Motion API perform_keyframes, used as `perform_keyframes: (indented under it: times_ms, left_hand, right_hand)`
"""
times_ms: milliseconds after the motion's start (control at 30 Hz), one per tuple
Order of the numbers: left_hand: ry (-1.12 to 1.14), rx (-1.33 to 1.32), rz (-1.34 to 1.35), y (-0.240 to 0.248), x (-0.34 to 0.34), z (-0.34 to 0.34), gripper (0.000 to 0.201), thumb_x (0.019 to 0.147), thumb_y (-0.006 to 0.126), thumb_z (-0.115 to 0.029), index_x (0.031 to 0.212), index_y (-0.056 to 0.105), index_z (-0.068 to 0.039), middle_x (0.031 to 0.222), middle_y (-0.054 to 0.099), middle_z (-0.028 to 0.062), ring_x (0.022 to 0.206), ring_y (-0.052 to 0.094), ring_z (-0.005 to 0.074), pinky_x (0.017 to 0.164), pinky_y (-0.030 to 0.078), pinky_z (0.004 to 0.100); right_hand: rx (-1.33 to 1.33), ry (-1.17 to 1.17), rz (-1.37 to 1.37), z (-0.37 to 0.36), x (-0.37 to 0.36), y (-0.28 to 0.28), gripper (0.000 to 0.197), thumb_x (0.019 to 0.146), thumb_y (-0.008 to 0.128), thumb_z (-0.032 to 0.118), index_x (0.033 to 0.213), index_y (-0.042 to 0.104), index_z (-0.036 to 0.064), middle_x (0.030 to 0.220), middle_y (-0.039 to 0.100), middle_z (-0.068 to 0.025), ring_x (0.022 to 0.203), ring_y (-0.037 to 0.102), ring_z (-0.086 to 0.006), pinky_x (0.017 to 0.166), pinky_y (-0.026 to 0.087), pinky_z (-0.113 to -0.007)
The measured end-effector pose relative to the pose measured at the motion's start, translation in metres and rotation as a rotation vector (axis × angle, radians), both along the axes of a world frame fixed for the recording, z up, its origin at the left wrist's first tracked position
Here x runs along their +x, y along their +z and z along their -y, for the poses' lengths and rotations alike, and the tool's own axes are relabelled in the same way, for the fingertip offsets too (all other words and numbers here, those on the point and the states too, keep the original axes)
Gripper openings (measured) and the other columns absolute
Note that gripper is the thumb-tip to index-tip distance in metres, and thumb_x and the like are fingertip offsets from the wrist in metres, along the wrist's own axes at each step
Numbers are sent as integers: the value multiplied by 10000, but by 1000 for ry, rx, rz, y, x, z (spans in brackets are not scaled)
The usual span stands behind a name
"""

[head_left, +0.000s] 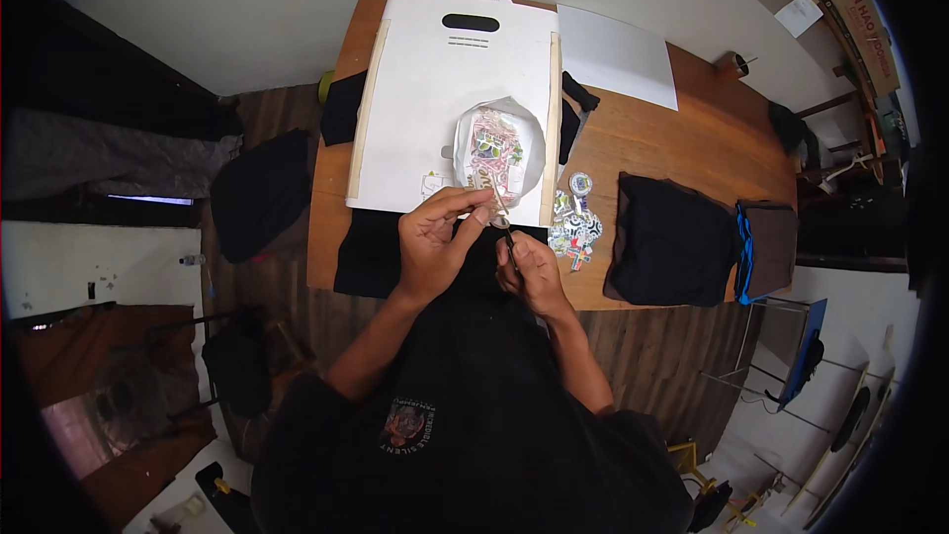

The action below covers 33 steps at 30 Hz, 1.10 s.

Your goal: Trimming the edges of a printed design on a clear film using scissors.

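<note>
My left hand (433, 242) is closed in a pinch on a small cut-out sticker (501, 222), held just past the near edge of the white board. Close beside it on the right, my right hand (535, 275) is wrapped round what looks like scissors (511, 248) with dark handles. Their thin blades point up toward the sticker; the loops are mostly hidden by my fingers. Beyond both hands, a white round-rimmed container (541, 153) holds pink-and-white printed scraps (497, 138). To the right of the board, a pile of colourful cut-out stickers (573, 227) lies on the wooden table.
The white board (415, 89) with a handle slot lies on the wooden table (633, 138). Folded black cloth (674, 242) sits at the right, with more dark fabric (395, 252) under the board's near edge. A white sheet (623, 54) and a brown cup (731, 66) stand farther back.
</note>
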<state>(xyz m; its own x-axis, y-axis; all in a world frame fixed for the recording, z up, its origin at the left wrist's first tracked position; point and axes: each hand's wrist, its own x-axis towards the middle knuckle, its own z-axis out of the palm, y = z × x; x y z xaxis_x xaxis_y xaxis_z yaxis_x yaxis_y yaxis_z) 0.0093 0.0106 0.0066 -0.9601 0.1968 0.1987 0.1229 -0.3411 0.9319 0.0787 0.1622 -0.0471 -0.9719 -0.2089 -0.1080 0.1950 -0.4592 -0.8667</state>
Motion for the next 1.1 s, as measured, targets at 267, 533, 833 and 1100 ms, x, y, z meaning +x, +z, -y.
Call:
perform_keyframes:
  times_ms: [267, 533, 833, 1100]
  left_hand:
    - [-50, -49, -10, 6, -6, 4, 227, 892, 589, 80, 1109, 656, 80, 1065, 648, 151, 982, 628, 162, 864, 503, 254]
    - [-111, -73, -34, 3, -6, 8, 241, 893, 569, 97, 1115, 659, 70, 1070, 647, 158, 993, 631, 178, 866, 500, 257]
    - [-151, -94, -24, 3, -8, 13, 239, 895, 558, 95, 1108, 663, 70, 1064, 653, 160, 986, 633, 177, 864, 499, 256]
    - [-186, -122, -32, 6, -12, 18, 255, 881, 531, 113, 1085, 676, 64, 1054, 662, 148, 969, 637, 171, 850, 496, 250]
  right_hand:
    - [54, 23, -35, -4, -3, 1, 378, 1032, 424, 378, 904, 514, 34, 556, 346, 41, 455, 292, -47, 438, 241, -217]
    - [41, 44, -20, -4, -2, 0, 378, 1033, 423, 378, 901, 515, 36, 558, 346, 46, 454, 286, -45, 436, 233, -217]
    - [56, 49, -29, -3, -1, 1, 362, 1036, 426, 353, 884, 515, 37, 567, 347, 49, 465, 289, -40, 440, 234, -214]
    - [95, 67, -32, -3, 0, 2, 370, 1035, 427, 359, 871, 513, 38, 571, 348, 49, 467, 293, -38, 441, 234, -214]
